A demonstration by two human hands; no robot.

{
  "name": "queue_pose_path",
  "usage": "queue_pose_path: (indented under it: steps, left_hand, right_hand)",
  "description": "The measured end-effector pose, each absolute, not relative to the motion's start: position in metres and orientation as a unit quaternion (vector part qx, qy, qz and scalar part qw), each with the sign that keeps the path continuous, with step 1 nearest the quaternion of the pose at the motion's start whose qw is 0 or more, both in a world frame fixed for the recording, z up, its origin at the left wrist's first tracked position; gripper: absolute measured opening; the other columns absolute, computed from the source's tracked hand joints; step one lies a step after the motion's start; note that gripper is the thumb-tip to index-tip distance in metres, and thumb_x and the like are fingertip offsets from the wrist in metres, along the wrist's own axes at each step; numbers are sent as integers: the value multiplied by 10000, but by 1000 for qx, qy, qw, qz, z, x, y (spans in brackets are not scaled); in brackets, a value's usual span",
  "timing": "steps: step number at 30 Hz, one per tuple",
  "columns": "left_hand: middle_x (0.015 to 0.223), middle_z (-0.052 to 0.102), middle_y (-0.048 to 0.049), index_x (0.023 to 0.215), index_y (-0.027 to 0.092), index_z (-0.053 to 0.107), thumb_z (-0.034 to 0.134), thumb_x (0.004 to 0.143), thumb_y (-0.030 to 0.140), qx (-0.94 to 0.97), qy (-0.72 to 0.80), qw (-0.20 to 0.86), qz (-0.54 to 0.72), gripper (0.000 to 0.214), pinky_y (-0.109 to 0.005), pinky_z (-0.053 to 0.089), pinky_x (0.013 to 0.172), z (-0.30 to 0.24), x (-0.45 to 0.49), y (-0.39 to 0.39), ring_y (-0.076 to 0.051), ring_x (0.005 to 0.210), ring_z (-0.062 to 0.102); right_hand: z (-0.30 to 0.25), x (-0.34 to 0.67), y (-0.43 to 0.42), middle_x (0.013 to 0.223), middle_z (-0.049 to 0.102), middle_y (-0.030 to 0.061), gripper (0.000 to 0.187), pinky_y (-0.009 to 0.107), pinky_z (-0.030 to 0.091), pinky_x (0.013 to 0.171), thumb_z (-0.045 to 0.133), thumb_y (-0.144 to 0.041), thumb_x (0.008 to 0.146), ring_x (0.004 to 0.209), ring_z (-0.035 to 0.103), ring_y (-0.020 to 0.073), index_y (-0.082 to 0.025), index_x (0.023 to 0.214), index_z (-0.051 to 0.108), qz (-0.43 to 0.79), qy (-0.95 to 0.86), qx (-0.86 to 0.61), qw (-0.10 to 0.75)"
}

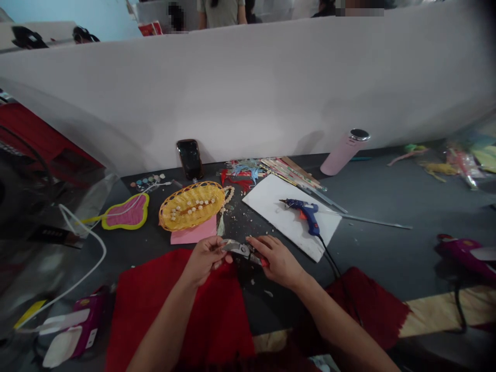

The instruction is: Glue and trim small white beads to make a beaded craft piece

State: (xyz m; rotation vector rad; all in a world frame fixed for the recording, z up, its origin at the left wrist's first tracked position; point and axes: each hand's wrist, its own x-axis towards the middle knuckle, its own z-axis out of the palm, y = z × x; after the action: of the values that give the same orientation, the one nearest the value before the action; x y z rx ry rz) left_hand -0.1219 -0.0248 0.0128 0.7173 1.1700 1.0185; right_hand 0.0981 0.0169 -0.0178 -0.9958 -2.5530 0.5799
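My right hand (279, 258) is closed around the red handle of a pair of pruning shears (241, 250), whose grey metal jaws point left. At the jaw tips, my left hand (205, 259) is closed in a pinch. What lies between its fingers is too small to make out. A small pink round piece (229, 260) shows just under the jaws. Beneath my left forearm a red cloth (147, 289) is spread on the dark table (372, 206). Just beyond my left hand stands a yellow woven basket (191, 206) with small white flower-like pieces in it.
A blue glue gun (306, 211) lies on a white board (267, 199), its cord running toward me. Behind are a phone (189, 159), tassels (248, 171), thin sticks (292, 173) and a pink bottle (341, 155). A pink-yellow fan-shaped item (126, 212) lies left. A white partition (232, 98) bounds the back.
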Motion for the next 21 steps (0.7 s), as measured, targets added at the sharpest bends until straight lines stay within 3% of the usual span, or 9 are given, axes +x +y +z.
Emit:
queue_pose_path:
  steps: [13,21]
  left_hand:
    - [671,649,-19,780,136,595,538,784,237,444,580,490,475,116,-196,334,487,8,-116,-25,-66,477,429]
    - [506,580,7,698,132,533,635,710,301,356,522,639,439,198,-175,164,394,15,-122,-26,-26,375,283]
  right_hand:
    - [-20,91,13,1135,535,112,609,380,394,902,465,-76,726,1020,488,229,-192,1320,399,176,-888,-392,161]
    - [-15,99,19,1187,513,96,666,400,372,921,454,-61,688,1048,467,227,-210,1332,373,206,-901,-350,151]
